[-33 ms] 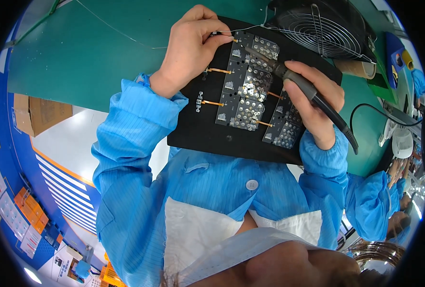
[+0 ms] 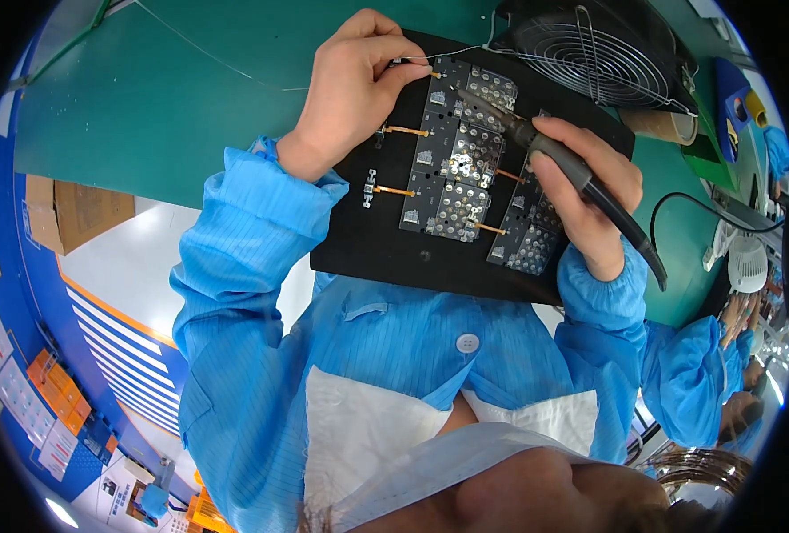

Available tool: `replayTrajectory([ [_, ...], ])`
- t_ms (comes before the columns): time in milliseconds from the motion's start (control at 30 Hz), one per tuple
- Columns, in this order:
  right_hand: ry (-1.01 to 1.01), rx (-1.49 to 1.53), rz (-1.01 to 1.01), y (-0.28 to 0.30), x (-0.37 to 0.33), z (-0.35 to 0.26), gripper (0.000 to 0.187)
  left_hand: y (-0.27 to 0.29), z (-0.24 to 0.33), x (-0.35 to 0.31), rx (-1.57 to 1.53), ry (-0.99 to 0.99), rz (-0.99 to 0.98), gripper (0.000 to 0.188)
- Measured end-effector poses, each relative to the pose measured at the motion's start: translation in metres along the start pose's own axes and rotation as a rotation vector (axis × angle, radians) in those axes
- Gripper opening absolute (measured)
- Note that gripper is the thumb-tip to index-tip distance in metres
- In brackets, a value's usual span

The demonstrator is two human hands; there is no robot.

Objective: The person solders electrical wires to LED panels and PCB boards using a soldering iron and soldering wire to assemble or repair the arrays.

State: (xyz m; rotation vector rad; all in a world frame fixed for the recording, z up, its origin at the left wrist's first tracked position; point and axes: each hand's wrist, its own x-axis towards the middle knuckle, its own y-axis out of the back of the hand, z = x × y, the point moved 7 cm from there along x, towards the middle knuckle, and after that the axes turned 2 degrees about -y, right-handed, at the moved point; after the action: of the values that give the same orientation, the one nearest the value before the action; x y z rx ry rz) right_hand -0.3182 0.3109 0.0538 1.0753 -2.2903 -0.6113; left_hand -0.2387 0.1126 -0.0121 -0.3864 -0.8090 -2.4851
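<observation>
"What has the left hand point(image 2: 350, 84) got?"

"Thumb and forefinger pinch a thin silvery wire point(image 2: 461, 53) by the upper left corner of the topmost dark rectangular circuit board point(image 2: 439, 96), on that flat black mat point(image 2: 359, 244)."

"And the right hand point(image 2: 617, 178)?"

"Wrapped round a black pen-shaped corded tool point(image 2: 569, 163) slanting up and left, toward those fingertips; the left hand is nearer the board's edge."

"Anything hidden?"

"The fingertips cover the wire's pinched stretch, and I can't tell whether the tool's tip touches the board."
</observation>
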Motion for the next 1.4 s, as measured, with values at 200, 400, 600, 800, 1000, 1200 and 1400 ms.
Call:
replayTrajectory([
  [200,-0.088,-0.1,0.03,0.037,-0.038,-0.01,0.026,0.01,-0.003,-0.003,-0.063,0.044,0.042,0.012],
  [400,-0.219,-0.083,0.48,0.095,-0.104,0.012,0.029,0.033,0.001,-0.013,-0.027,0.021,0.148,0.01],
  [600,-0.138,-0.328,0.778,0.122,-0.106,0.028,0.028,0.056,0.017,-0.021,0.132,0.011,0.192,0.009],
  [800,0.06,-0.813,0.567,0.113,-0.083,0.025,0.028,0.057,0.029,-0.022,0.224,-0.036,0.151,0.011],
  [1000,-0.029,-0.307,0.289,0.064,-0.063,-0.002,0.028,0.052,0.038,-0.025,0.357,-0.128,0.126,0.01],
  [1200,0.068,0.008,0.03,0.001,-0.008,-0.012,0.029,0.041,0.042,-0.018,0.372,-0.167,0.09,0.011],
  [1400,0.047,0.05,0.025,-0.018,0.002,0.001,0.029,0.039,0.041,-0.018,0.354,-0.167,0.065,0.01],
])
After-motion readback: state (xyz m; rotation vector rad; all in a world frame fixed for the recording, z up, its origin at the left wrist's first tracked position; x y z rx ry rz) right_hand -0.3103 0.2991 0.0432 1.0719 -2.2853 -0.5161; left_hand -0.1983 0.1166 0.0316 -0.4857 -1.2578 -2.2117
